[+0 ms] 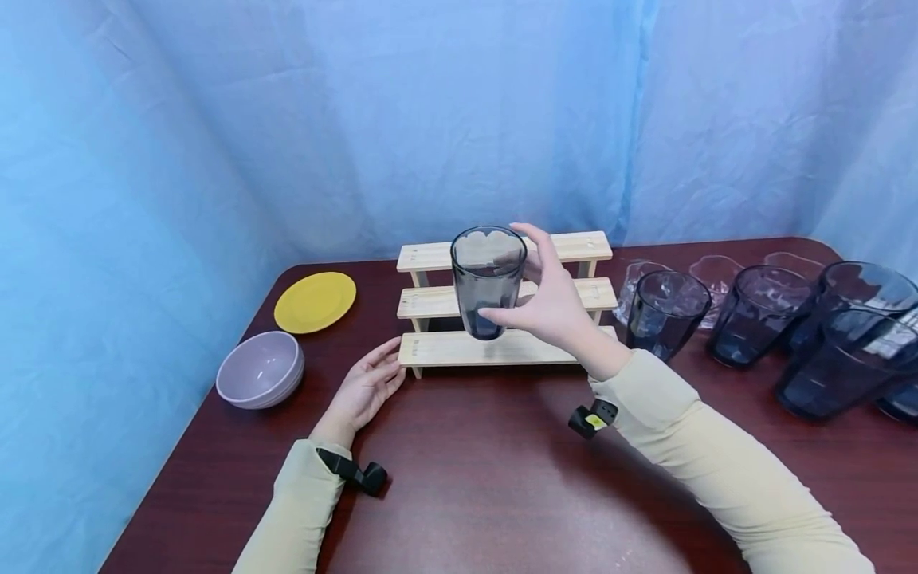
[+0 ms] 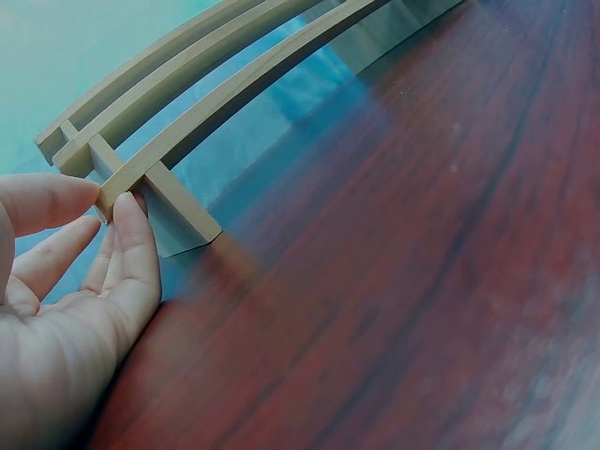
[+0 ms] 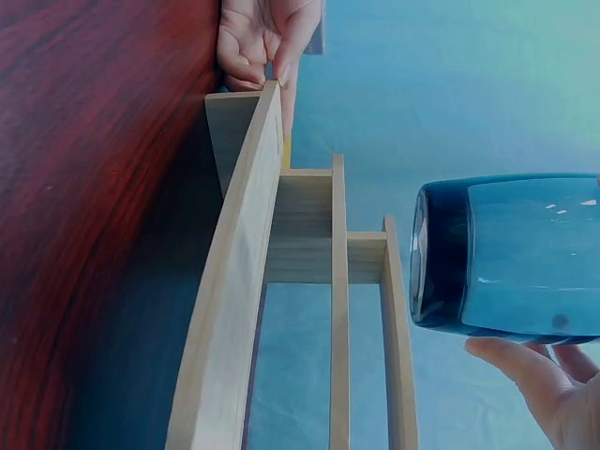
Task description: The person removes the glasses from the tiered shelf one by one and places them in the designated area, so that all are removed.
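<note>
A grey tinted drinking glass (image 1: 482,287) is upright in my right hand (image 1: 555,309), thumb on its near side and fingers around the far side. It is raised in front of a three-tier wooden display stand (image 1: 459,351). In the right wrist view the base of the glass (image 3: 525,258) shows above the level of the tiers, away from the boards. My left hand (image 1: 363,392) is at the left end of the lowest tier. Seen from the left wrist, its thumb and a finger (image 2: 136,234) pinch the corner of that board.
At the left stand a lilac bowl (image 1: 261,371) and, behind it, a yellow plate (image 1: 315,303). Several tinted glasses (image 1: 667,307) crowd the right side, with clear scalloped glassware (image 1: 717,275) behind them. A blue curtain (image 1: 459,119) hangs behind the dark red wooden table (image 1: 459,462).
</note>
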Tool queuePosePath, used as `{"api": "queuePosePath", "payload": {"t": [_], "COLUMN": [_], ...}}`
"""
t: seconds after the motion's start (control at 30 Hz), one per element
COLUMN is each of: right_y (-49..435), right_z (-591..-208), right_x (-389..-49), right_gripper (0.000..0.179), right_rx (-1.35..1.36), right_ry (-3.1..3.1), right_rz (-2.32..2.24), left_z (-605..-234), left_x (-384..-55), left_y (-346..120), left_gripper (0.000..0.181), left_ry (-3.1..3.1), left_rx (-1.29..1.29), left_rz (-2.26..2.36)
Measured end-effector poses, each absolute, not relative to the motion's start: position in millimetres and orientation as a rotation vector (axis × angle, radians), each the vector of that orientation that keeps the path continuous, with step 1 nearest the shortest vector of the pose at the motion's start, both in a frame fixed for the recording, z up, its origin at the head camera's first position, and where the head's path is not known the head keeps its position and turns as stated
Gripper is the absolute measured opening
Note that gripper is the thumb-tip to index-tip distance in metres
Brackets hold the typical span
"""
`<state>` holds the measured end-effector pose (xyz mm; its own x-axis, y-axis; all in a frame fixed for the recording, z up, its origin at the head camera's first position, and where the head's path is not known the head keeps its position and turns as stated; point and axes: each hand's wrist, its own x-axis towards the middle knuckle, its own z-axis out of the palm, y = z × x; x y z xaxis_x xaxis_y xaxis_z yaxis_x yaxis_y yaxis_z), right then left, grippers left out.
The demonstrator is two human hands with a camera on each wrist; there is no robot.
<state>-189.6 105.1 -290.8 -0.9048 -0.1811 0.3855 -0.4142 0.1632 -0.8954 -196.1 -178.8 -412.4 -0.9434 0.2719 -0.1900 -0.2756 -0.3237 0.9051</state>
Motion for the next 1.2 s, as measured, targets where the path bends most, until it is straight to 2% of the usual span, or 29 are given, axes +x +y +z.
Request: {"api": "queuePosePath", "payload": {"t": [0.23,0.6,0.87,1.2], "right_y": [124.7,166.0,195.9,241.7], "right_z": [-291.8,-296.3,-303.2,-315.0], "right_x": [-173.3,-146.4,-128.4,-103.0], "right_gripper": [0.104,0.101,0.105,0.109], "right_rx": [0.594,0.717,0.835,0.732], "right_ry": [-2.373,-2.461,-2.453,-2.543], "right_rz": [1.657,1.404,1.295,0.991], "left_z": [-412.7,-411.9,-412.9,-413.1], "left_x": [-196.0,-195.5,-195.2,-194.1], "left_y": [-177.4,-177.5,-178.4,-179.7], "left_gripper": [0.057,0.057,0.057,0.057], "left_ry": [1.572,1.581,1.586,1.592], "left_rx": [0.009,0.008,-0.013,-0.014], "left_rz": [2.322,2.318,2.304,2.308]}}
